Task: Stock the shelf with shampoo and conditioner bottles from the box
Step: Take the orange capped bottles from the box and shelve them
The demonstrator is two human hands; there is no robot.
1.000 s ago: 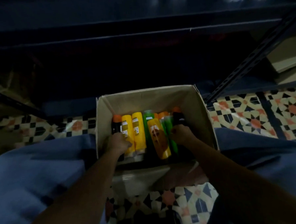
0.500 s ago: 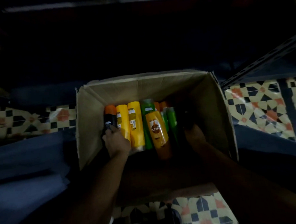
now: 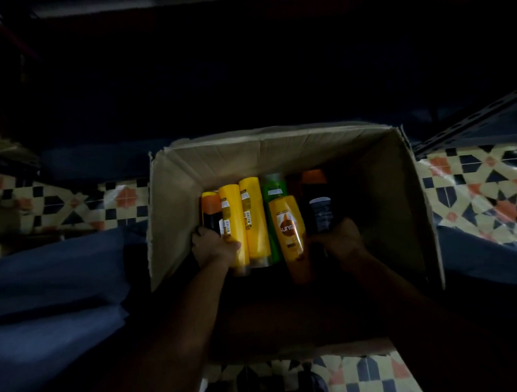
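Note:
An open cardboard box (image 3: 176, 194) stands on the floor in front of me, with several bottles lying in it. My left hand (image 3: 213, 247) grips a black bottle with an orange cap (image 3: 210, 212) at the box's left side. Beside it lie two yellow bottles (image 3: 254, 217), a green bottle (image 3: 273, 189) and an orange-yellow bottle (image 3: 290, 233). On the right, my right hand (image 3: 342, 239) holds a black bottle with an orange cap (image 3: 319, 204), raised a little. The shelf (image 3: 245, 76) behind the box is very dark.
Patterned floor tiles (image 3: 475, 184) show on both sides of the box. My blue-clad knees (image 3: 56, 296) flank it left and right. A slotted metal shelf upright (image 3: 472, 121) slants at the right. A dark object (image 3: 261, 390) lies at the bottom edge.
The view has moved closer to the box. My right hand has raised a black bottle so that its label shows. My left hand has stayed on the black bottle at the left.

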